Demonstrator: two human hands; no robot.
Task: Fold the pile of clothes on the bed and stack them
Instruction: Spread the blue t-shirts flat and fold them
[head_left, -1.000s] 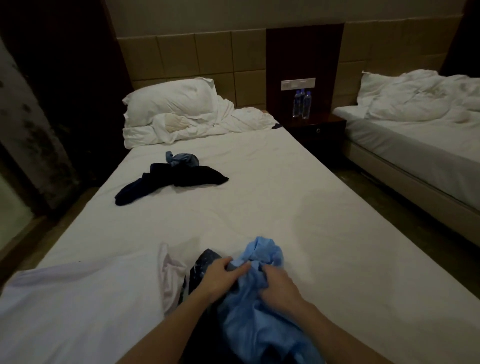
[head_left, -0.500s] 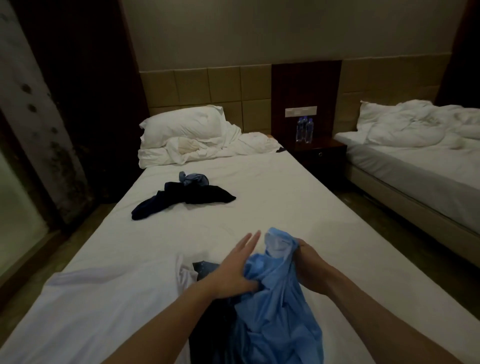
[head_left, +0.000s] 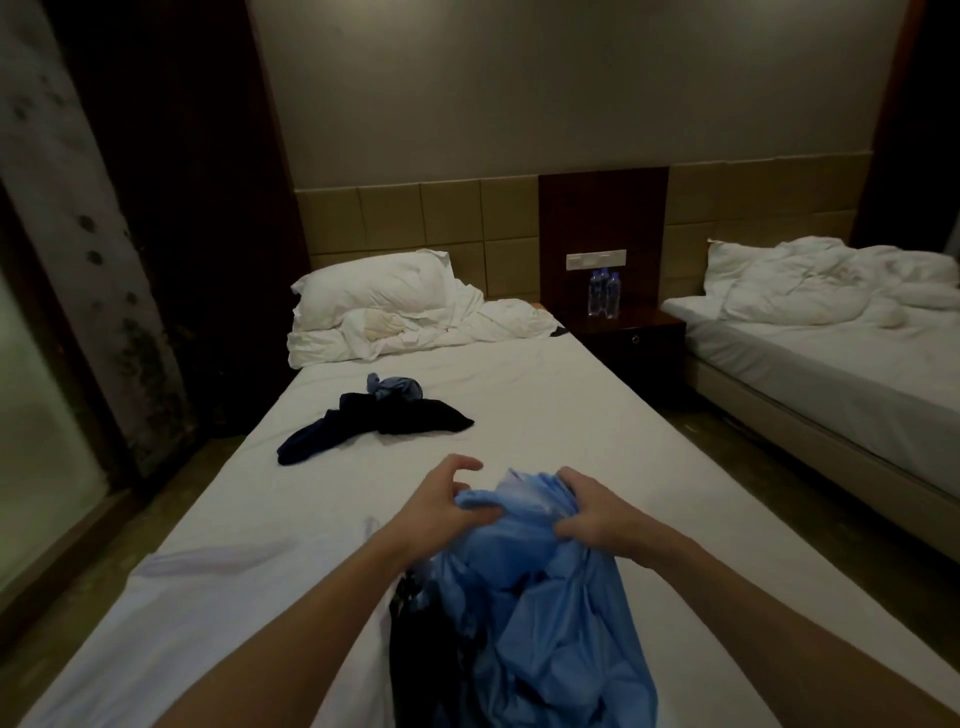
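Here, a crumpled light blue shirt (head_left: 540, 587) is gripped at its top edge by the right hand (head_left: 597, 514), fingers curled into the cloth. It is pinched from the other side by the left hand (head_left: 441, 501), whose upper fingers are spread free. Beyond the fingertips, dark clothes (head_left: 374, 423) lie heaped on the bed (head_left: 545, 415).

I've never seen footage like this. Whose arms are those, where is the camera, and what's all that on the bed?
There is no machine: a person wears a camera on the head, looking forward and down, so the arms are their own. The right hand grips a crumpled light blue garment; the left hand pinches its edge with the thumb, fingers curled above. Something dark lies under it. Farther up the bed lies a dark clothes pile with a blue piece on top, then a pillow. Water bottles stand on the nightstand.
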